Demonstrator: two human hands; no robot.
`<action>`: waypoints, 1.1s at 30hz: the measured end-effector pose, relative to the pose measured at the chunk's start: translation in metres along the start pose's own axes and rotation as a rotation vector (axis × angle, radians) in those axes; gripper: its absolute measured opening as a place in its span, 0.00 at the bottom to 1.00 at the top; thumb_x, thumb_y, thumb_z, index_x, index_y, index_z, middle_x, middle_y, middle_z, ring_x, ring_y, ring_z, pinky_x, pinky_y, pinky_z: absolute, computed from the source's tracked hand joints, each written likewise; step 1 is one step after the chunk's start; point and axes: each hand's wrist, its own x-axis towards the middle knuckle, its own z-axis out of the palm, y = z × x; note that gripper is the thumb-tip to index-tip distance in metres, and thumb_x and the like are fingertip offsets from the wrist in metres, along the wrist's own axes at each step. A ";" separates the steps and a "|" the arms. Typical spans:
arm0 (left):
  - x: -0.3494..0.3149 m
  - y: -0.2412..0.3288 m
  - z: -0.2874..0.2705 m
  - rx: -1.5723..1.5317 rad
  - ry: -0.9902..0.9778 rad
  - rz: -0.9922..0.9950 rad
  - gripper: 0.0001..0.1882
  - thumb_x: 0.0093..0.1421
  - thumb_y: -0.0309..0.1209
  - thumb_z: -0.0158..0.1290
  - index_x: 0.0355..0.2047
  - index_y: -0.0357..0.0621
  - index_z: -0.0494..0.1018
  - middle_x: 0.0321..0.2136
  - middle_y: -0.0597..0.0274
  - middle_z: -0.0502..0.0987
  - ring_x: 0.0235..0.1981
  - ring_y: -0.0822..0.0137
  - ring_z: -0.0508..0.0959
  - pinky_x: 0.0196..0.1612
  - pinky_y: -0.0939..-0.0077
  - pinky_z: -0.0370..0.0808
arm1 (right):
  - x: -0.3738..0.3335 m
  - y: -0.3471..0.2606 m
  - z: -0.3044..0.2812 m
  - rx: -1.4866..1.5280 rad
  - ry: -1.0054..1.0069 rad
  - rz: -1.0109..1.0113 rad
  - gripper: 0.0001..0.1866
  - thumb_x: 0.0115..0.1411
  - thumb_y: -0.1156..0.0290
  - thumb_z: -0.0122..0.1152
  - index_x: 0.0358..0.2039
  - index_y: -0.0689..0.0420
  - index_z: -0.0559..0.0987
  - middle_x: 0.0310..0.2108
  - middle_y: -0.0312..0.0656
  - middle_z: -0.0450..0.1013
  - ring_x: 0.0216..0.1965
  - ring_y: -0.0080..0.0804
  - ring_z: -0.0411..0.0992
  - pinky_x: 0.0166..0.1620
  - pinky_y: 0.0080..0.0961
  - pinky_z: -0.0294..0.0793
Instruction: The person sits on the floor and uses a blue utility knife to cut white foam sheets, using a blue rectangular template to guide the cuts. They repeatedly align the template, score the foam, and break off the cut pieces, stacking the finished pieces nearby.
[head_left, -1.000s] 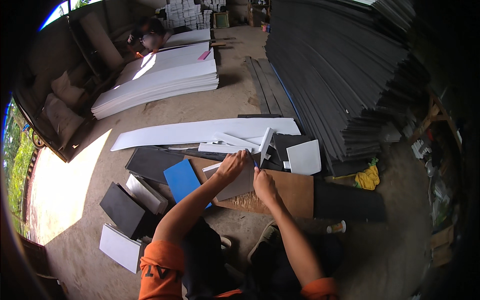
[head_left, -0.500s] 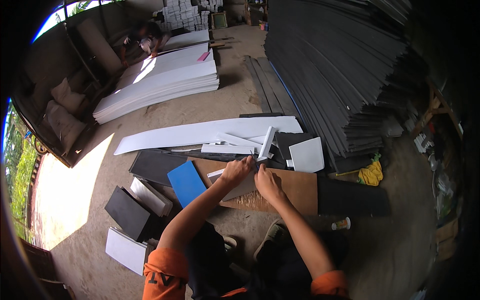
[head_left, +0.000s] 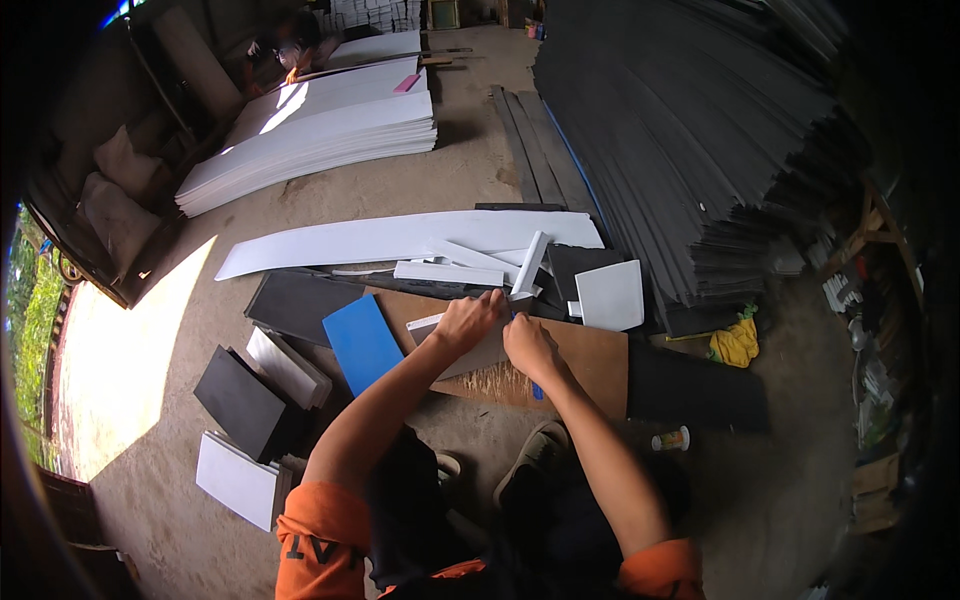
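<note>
My right hand (head_left: 532,345) is closed around a blue-handled cutter (head_left: 538,391), its handle showing below the fist. Close by on the left, my left hand (head_left: 470,320) has bent fingers gripping the far edge of a grey sheet (head_left: 478,357). The two hands are almost touching. Beneath the sheet lies a brown board (head_left: 590,365) with a scuffed near edge. To the left, a blue sheet (head_left: 362,345) overlaps the board. White strips (head_left: 450,272) lie in a loose heap just beyond my hands. The cutter's blade cannot be made out.
A long white sheet (head_left: 330,245) lies beyond the board. White panels (head_left: 580,297) sit right of the strips, and stacked pieces (head_left: 240,400) stand left. Tall dark sheets (head_left: 680,150) rise at right. A cup (head_left: 670,438) and yellow cloth (head_left: 735,342) are nearby. A person (head_left: 285,55) works at a white stack (head_left: 320,140).
My right hand has drawn slightly nearer to me along the sheet, and the blue handle now shows below it. My left hand stays at the sheet's edge. The whole view has shifted a little.
</note>
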 end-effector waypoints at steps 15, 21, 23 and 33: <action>-0.003 0.000 0.009 -0.090 0.041 -0.002 0.19 0.53 0.27 0.41 0.45 0.32 0.55 0.30 0.47 0.72 0.21 0.53 0.76 0.20 0.64 0.73 | 0.027 0.016 0.031 0.082 -0.107 0.079 0.15 0.53 0.67 0.43 0.37 0.61 0.72 0.39 0.60 0.67 0.42 0.52 0.67 0.44 0.40 0.67; 0.005 0.004 0.003 -0.321 0.152 -0.110 0.13 0.52 0.33 0.45 0.38 0.43 0.64 0.30 0.54 0.73 0.25 0.57 0.76 0.24 0.65 0.73 | 0.013 0.027 0.035 0.045 0.124 -0.100 0.14 0.54 0.63 0.46 0.29 0.62 0.74 0.27 0.56 0.71 0.32 0.54 0.70 0.36 0.43 0.70; 0.006 0.000 0.004 -0.377 0.231 -0.052 0.10 0.51 0.34 0.47 0.34 0.45 0.68 0.29 0.58 0.73 0.26 0.58 0.76 0.27 0.67 0.73 | 0.010 0.026 0.032 -0.023 0.045 -0.105 0.14 0.53 0.63 0.47 0.25 0.61 0.74 0.24 0.55 0.71 0.29 0.53 0.71 0.33 0.42 0.70; 0.008 0.007 0.006 -0.350 0.220 -0.233 0.09 0.49 0.38 0.49 0.27 0.49 0.71 0.25 0.62 0.73 0.25 0.58 0.75 0.26 0.68 0.73 | 0.012 0.018 0.028 -0.130 0.048 -0.061 0.15 0.54 0.66 0.43 0.23 0.62 0.75 0.26 0.55 0.72 0.31 0.53 0.71 0.35 0.42 0.70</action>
